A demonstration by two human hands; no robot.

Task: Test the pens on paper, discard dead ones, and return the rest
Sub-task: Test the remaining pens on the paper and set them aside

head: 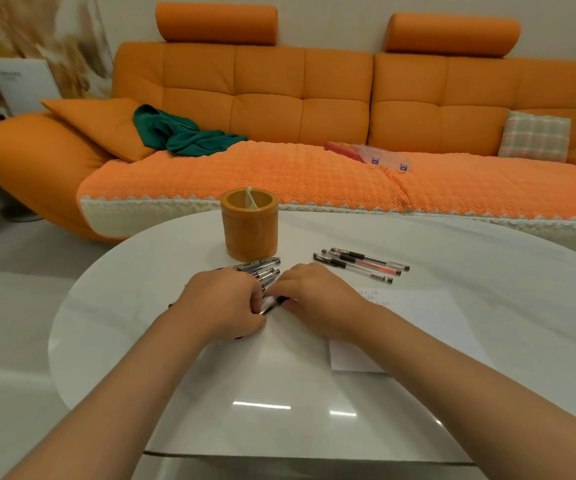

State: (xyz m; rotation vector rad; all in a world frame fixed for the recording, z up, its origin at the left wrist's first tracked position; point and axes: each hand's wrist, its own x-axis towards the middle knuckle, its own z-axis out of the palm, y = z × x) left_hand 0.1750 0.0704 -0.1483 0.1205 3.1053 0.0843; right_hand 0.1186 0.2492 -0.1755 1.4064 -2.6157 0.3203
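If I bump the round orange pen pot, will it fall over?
Probably not: the round orange pen pot is wide and stands flat. It looks empty, so likely light, and may slide on the glossy white table. On its side, it could roll.

Finding one: my left hand (224, 303) covers most of the bundle of clear-barrelled, dark-capped pens (262, 270). Only their ends show, so I cannot count them.

Finding two: the single dark pen (274, 304) lies between my left hand and my right hand (317, 296), and its ends are hidden. My fingertips are tucked under, so the grip cannot be judged.

Finding three: my right forearm (418, 344) crosses the white paper sheet (428, 317), and the faint test marks (371, 295) on it are too small to read.

Finding four: the orange quilted sofa (314, 109) is cut off at the right edge.

Finding five: the lettering on the white board (23, 81) at far left is blurred.
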